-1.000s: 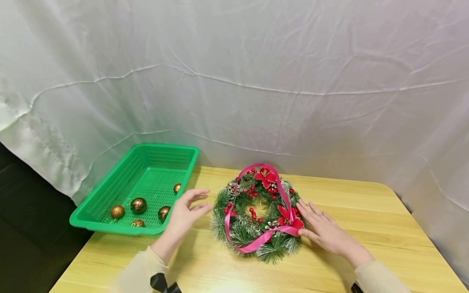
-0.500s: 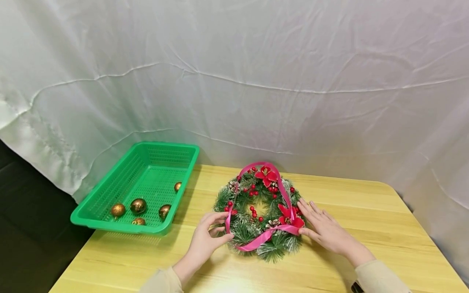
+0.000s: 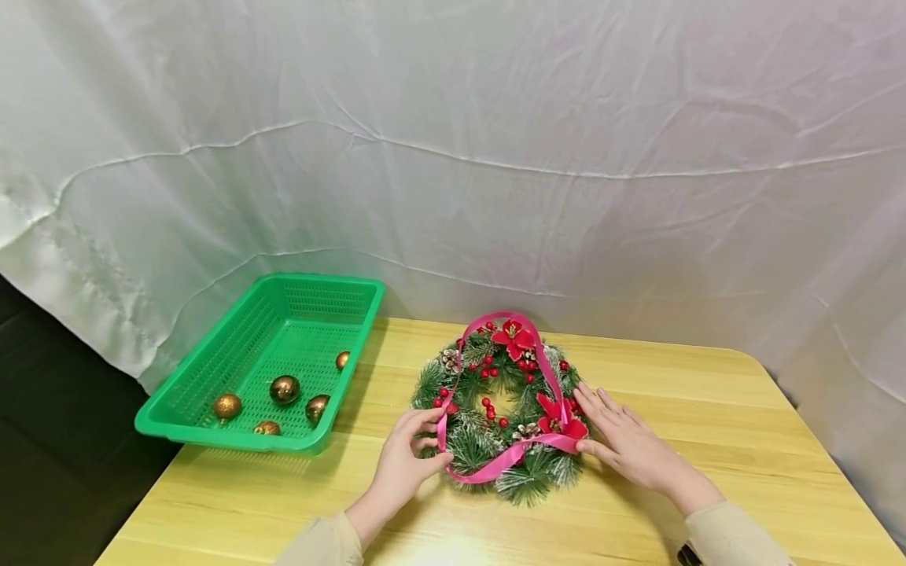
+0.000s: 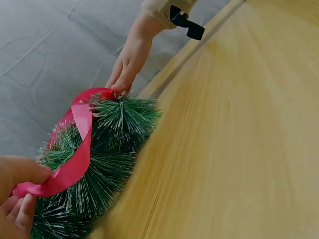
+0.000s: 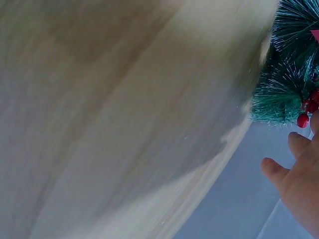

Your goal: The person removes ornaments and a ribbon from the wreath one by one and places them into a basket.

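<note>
A round green Christmas wreath (image 3: 470, 450) with red flowers, berries and pine cones lies flat on the table. Over it loops a pink ribbon (image 3: 495, 466). At the wreath's left side my left hand (image 3: 402, 457) pinches the ribbon; the left wrist view shows the ribbon (image 4: 72, 172) between thumb and fingers. My right hand (image 3: 633, 450) rests against the wreath's right side, fingers stretched out along its edge beside a red flower (image 3: 562, 417). In the right wrist view, the right hand (image 5: 301, 184) is partly cut off, near red berries (image 5: 303, 119).
Left of the wreath, a green plastic basket (image 3: 373, 314) holds several gold and bronze baubles, one of them a shiny brown bauble (image 3: 285, 390). The wooden table (image 3: 708, 409) backs onto a hanging white cloth (image 3: 495, 157).
My left hand has moved right from beside the basket to the wreath and taken hold of the ribbon. A brown bauble has rolled slightly right in the basket. The right hand stays put.
</note>
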Available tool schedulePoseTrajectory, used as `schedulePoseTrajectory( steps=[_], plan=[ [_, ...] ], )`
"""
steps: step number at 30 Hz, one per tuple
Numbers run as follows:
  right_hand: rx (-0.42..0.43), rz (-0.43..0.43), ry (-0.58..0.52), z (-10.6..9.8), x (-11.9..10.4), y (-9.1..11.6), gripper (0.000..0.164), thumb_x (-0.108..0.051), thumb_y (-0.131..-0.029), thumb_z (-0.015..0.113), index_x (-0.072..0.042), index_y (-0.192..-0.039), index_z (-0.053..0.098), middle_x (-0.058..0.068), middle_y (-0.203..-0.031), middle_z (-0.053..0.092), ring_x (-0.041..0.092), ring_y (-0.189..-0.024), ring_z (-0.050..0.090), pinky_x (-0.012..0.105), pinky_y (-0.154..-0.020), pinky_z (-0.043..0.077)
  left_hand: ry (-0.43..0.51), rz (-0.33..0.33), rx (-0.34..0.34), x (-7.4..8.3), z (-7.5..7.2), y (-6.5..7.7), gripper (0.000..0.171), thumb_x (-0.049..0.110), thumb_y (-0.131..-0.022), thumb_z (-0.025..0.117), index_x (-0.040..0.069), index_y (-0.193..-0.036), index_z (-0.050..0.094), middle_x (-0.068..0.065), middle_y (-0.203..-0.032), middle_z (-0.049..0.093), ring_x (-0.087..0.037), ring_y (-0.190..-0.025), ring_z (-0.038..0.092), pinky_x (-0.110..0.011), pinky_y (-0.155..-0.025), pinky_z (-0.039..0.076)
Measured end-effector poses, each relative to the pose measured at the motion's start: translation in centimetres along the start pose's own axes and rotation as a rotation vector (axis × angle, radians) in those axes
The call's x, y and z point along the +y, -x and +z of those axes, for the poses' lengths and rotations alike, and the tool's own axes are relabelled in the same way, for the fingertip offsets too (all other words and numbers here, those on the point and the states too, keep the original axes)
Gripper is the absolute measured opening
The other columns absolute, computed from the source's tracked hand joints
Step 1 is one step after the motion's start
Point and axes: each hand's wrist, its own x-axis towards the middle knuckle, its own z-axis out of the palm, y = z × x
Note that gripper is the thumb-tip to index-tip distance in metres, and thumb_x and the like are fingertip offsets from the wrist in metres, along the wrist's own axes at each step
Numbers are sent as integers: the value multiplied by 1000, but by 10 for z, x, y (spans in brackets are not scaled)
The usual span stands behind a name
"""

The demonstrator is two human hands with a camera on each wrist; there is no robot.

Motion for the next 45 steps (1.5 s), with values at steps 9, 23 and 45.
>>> schedulePoseTrajectory(
  steps=[9,23,45],
  plan=[
    [-3,6,-14,-1,-2,0,75,-49,-95,51,-16,-154,18,8,-159,13,39,-142,12,65,-107,14,-2,-28,21,-4,-6,-6,44,-8,-70,77,2,-112,65,-10,-98,64,-21,-89,62,-25,-82,54],
    [0,3,-13,-1,-1,-1,75,-49,-95,51,-15,-154,19,8,-158,14,40,-141,13,66,-107,15,96,-87,171,20,-16,-17,30,-3,-74,77,-1,-103,66,-12,-94,66,-21,-89,62,-26,-83,53],
    [4,-1,-11,3,2,0,75,-49,-95,50,-15,-154,18,9,-158,14,40,-141,13,66,-107,14,127,49,309,45,-11,-64,29,-1,-76,77,-5,-102,65,-16,-95,66,-18,-85,62,-25,-82,53]
  ],
)
